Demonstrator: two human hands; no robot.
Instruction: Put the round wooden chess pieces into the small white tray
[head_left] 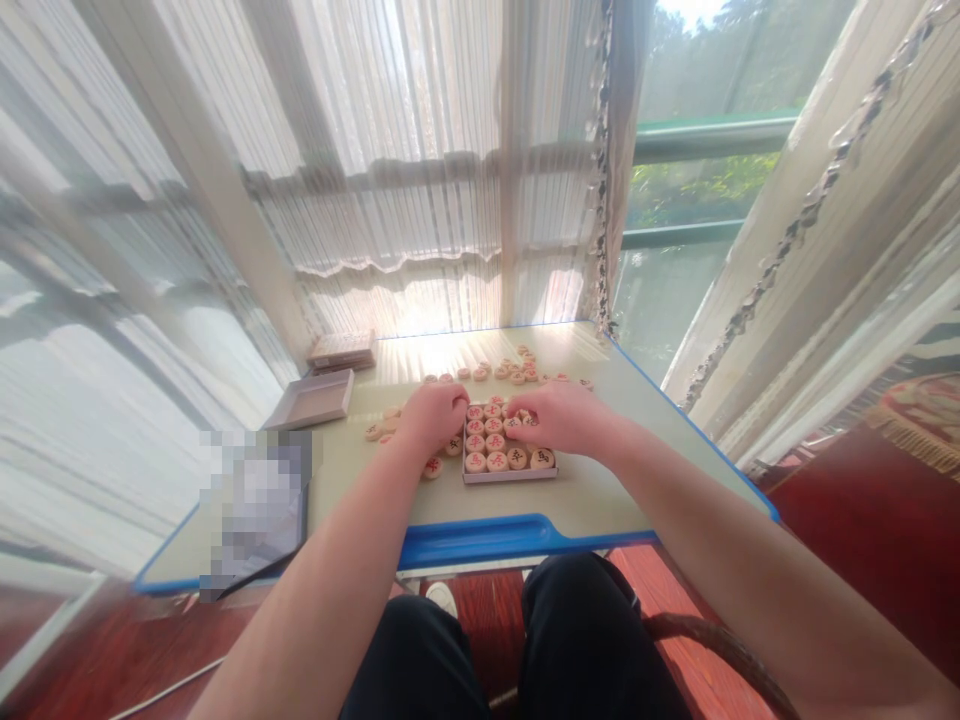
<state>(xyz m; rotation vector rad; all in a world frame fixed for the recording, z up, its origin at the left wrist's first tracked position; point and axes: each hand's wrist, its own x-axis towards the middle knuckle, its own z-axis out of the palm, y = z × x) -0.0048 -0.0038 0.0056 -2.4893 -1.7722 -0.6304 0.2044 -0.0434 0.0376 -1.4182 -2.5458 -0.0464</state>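
Observation:
A shallow square box sits mid-table, filled with rows of round wooden chess pieces marked in red and black. My left hand rests just left of the box with its fingers curled under; what they hold is hidden. My right hand lies over the box's upper right part, fingers bent down onto the pieces, pinching one I can barely see. Loose pieces lie on the table beside my left wrist.
More loose pieces are scattered at the table's far side. A grey box lid and a flat stack lie far left. The table has a blue rim and front groove. Curtains and a window stand behind.

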